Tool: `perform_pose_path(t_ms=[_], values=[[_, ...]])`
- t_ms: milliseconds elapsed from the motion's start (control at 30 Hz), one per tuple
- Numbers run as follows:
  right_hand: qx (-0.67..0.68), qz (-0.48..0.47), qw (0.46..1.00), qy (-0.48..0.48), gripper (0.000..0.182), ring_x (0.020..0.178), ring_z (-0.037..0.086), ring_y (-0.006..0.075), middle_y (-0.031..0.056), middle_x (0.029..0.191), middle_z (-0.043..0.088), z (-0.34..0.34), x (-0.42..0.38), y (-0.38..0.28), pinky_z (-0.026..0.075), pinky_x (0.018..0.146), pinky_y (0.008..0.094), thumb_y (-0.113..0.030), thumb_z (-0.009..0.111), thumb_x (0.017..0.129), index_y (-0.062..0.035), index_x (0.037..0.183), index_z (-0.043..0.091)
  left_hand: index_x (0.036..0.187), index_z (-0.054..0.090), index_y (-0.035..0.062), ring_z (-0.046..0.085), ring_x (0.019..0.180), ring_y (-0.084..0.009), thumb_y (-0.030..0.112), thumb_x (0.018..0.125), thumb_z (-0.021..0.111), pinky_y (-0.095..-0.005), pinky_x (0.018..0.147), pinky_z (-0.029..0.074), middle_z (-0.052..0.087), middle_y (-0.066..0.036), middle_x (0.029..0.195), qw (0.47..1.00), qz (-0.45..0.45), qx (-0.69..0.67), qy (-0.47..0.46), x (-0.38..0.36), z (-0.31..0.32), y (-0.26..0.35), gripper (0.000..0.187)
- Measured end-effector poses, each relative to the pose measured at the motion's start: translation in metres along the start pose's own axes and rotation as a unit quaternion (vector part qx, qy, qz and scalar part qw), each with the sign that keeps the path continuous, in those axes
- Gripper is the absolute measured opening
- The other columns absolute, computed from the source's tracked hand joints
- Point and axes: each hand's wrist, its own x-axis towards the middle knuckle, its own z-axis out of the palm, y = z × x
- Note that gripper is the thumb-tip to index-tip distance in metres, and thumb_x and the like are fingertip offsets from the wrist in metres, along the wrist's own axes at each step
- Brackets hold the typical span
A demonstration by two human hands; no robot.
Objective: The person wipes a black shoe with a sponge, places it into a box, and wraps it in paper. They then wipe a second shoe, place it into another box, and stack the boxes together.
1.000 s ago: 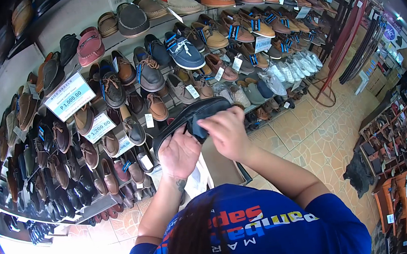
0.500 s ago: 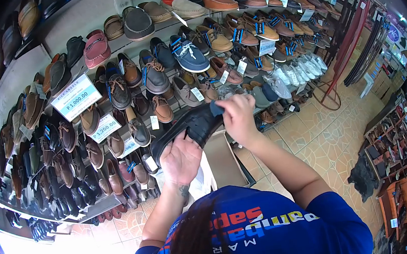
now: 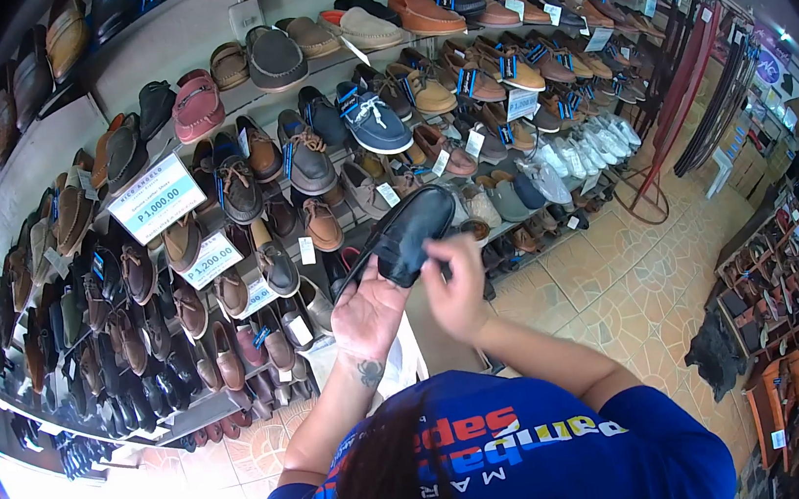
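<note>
Your head camera looks forward and steeply down; your blue shirt sits nearest, your left hand and right hand beyond, the shelves farther off.

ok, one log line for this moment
left hand: palm up, holding black shoe | right hand: fingers by shoe, contact unclear | ahead: displayed shoes

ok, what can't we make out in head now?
Head view:
Left hand, far side: hidden by the black shoe.
Anything inside the right hand: blurred, covered by its own curl.
Print on the small white tags: too small.
Tan shoe, upper left: cut off by the top edge.
</note>
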Motion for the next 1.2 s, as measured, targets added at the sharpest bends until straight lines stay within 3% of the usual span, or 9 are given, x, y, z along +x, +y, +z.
perform_pose_path(t_ms=[267, 300, 333, 400, 600, 833, 1000, 1067, 1200], values=[[0.130, 0.141, 0.974, 0.119, 0.024, 0.085, 0.054, 0.0230, 0.0138, 0.093, 0.056, 0.005, 0.026, 0.010, 0.043, 0.078, 0.0333, -0.004, 0.062, 0.079, 0.0020, 0.100, 0.053, 0.137, 0.027, -0.0037, 0.019, 0.138, -0.0332, 0.035, 0.098, 0.008, -0.0484, 0.113, 0.012, 0.027, -0.020, 0.146, 0.998, -0.002, -0.064, -0.002, 0.006, -0.012, 0.009, 0.059], [0.135, 0.186, 0.970, 0.074, 0.026, 0.083, 0.049, 0.0095, 0.0037, 0.093, 0.051, 0.009, 0.004, 0.009, 0.041, 0.075, 0.0232, 0.001, 0.059, 0.083, 0.0006, 0.106, 0.048, 0.137, 0.028, -0.0037, 0.020, 0.138, -0.0330, 0.034, 0.098, 0.009, -0.0483, 0.113, 0.013, 0.028, -0.019, 0.146, 0.999, 0.010, -0.041, 0.006, 0.005, -0.007, 0.008, 0.057], [0.169, 0.233, 0.957, 0.042, 0.024, 0.081, 0.047, 0.0080, 0.0026, 0.092, 0.051, 0.011, -0.009, -0.007, 0.040, 0.072, 0.0224, 0.001, 0.059, 0.083, -0.0010, 0.104, 0.047, 0.137, 0.028, -0.0037, 0.020, 0.137, -0.0330, 0.034, 0.098, 0.009, -0.0483, 0.113, 0.013, 0.028, -0.019, 0.146, 0.999, 0.011, -0.051, -0.002, 0.007, -0.008, 0.010, 0.058], [0.264, 0.266, 0.927, -0.013, 0.022, 0.079, 0.048, 0.0076, 0.0021, 0.090, 0.051, 0.027, -0.054, 0.006, 0.040, 0.070, 0.0229, 0.002, 0.058, 0.083, -0.0021, 0.101, 0.048, 0.137, 0.027, -0.0037, 0.021, 0.137, -0.0331, 0.035, 0.098, 0.009, -0.0482, 0.113, 0.014, 0.029, -0.019, 0.145, 0.997, 0.016, -0.069, -0.013, 0.007, -0.012, 0.015, 0.058], [0.362, 0.296, 0.877, 0.113, 0.018, 0.076, 0.048, 0.0056, 0.0023, 0.087, 0.054, 0.005, 0.017, -0.015, 0.040, 0.069, 0.0219, 0.004, 0.057, 0.081, -0.0030, 0.094, 0.047, 0.139, 0.025, -0.0031, 0.022, 0.137, -0.0330, 0.036, 0.099, 0.011, -0.0484, 0.112, 0.016, 0.028, -0.019, 0.146, 0.992, -0.028, -0.110, -0.048, 0.000, 0.010, 0.002, 0.057], [0.255, 0.323, 0.906, -0.093, 0.023, 0.080, 0.052, 0.0106, 0.0036, 0.086, 0.053, -0.003, -0.045, -0.016, 0.044, 0.071, 0.0252, 0.002, 0.060, 0.081, -0.0019, 0.100, 0.047, 0.140, 0.022, -0.0029, 0.024, 0.136, -0.0342, 0.028, 0.097, 0.016, -0.0486, 0.112, 0.016, 0.027, -0.020, 0.146, 0.989, 0.033, 0.130, -0.067, -0.003, 0.034, -0.008, 0.053], [0.185, 0.149, 0.965, 0.109, 0.029, 0.093, 0.054, 0.0161, 0.0093, 0.100, 0.056, -0.057, 0.043, 0.002, 0.044, 0.082, 0.0305, 0.007, 0.055, 0.080, 0.0007, 0.108, 0.052, 0.140, 0.022, -0.0029, 0.026, 0.136, -0.0320, 0.035, 0.095, 0.025, -0.0451, 0.113, 0.017, 0.031, -0.018, 0.144, 0.959, 0.061, 0.259, -0.100, -0.009, 0.028, -0.015, 0.059], [-0.042, 0.021, 0.997, 0.060, 0.031, 0.094, 0.055, 0.0193, 0.0088, 0.100, 0.058, -0.053, 0.056, -0.004, 0.043, 0.085, 0.0318, 0.006, 0.055, 0.078, -0.0031, 0.107, 0.055, 0.138, 0.029, -0.0008, 0.033, 0.131, -0.0291, 0.038, 0.094, 0.030, -0.0413, 0.111, 0.021, 0.037, -0.015, 0.141, 0.956, 0.027, 0.268, -0.113, -0.006, 0.016, -0.020, 0.058], [-0.074, -0.161, 0.973, -0.150, 0.033, 0.089, 0.054, 0.0272, 0.0079, 0.093, 0.057, -0.025, 0.023, -0.041, 0.036, 0.087, 0.0422, 0.003, 0.059, 0.064, -0.0070, 0.095, 0.062, 0.136, 0.035, 0.0031, 0.038, 0.126, -0.0255, 0.041, 0.093, 0.033, -0.0381, 0.110, 0.023, 0.042, -0.012, 0.137, 0.934, 0.033, 0.322, -0.148, -0.008, -0.001, -0.021, 0.057]])
